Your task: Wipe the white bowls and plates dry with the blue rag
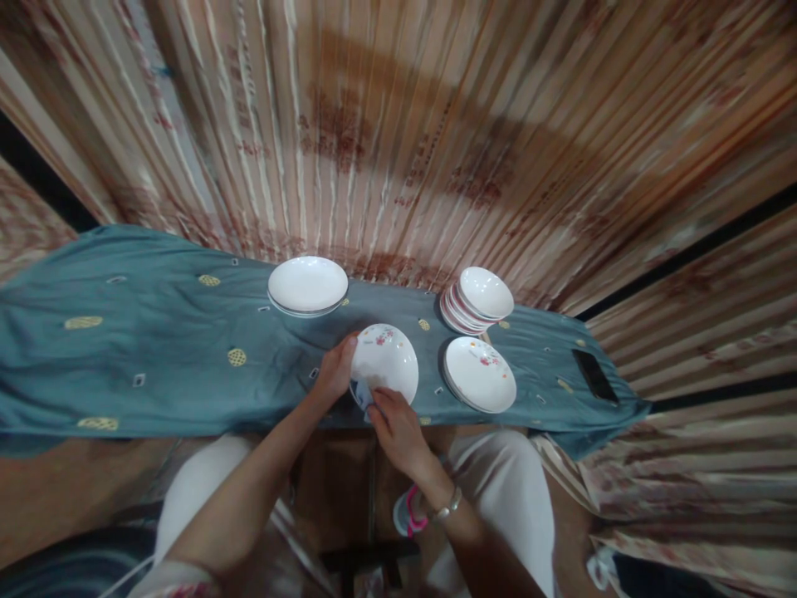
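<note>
A white plate (391, 361) with a small red flower print is tilted up in front of me, near the table's front edge. My left hand (337, 367) grips its left rim, fingers closed round the edge. Against the plate's lower left part, my right hand (396, 423) is closed on a light blue cloth (363, 394) that touches the plate. Part of the cloth is hidden under my right fingers. To the right lies a short stack of similar flowered plates (481, 378). Behind on the left is a small stack of plain white plates (308, 286).
A leaning stack of white bowls (478, 299) stands at the back right. A black phone (594, 375) lies at the table's right end. The narrow table carries a teal cloth with yellow prints (187, 365). A patterned curtain (398, 141) hangs close behind it.
</note>
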{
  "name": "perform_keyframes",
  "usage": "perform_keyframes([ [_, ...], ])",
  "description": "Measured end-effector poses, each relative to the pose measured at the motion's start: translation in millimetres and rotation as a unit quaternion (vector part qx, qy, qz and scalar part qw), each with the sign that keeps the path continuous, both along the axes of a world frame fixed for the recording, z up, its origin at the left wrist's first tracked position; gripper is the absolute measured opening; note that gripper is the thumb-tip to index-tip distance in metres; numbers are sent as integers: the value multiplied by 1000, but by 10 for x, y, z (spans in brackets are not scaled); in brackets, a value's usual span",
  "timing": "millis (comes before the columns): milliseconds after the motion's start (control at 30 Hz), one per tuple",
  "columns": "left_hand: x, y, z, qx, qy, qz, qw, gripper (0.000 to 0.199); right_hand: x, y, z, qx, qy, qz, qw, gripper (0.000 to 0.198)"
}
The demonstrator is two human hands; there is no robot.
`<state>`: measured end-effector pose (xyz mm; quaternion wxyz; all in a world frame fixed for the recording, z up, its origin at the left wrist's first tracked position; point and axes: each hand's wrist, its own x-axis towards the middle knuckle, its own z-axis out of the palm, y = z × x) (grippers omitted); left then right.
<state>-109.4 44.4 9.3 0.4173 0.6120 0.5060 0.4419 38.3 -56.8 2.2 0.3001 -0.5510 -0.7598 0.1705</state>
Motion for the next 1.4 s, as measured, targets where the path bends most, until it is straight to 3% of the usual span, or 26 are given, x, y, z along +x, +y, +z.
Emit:
perform_keyframes([
  [300,-33,-3,3,-2,-2,-13,1000,64,-323,178,136,-12,139,-5,990,34],
  [467,-21,20,-33,-12,-25,-19,999,59,-424,306,162,4,166,-15,986,43],
  [633,-16,11,-8,1,3,-9,1000,53,-429,525,119,52,119,-28,991,54],
  [800,-16,-9,16,20,16,-3,1000,51,-310,844,149,115,19,-9,993,51],
  [1033,-25,-18,-37,9,7,-3,1000,53,-24,1178,161,108,-86,-60,989,40],
  [1200,-33,-40,-25,3,0,-7,1000,52,241,1132,48,61,-149,-130,978,30],
  [1400,-17,-32,-10,-19,-13,4,1000,56,497,865,-155,43,-209,-158,964,36],
])
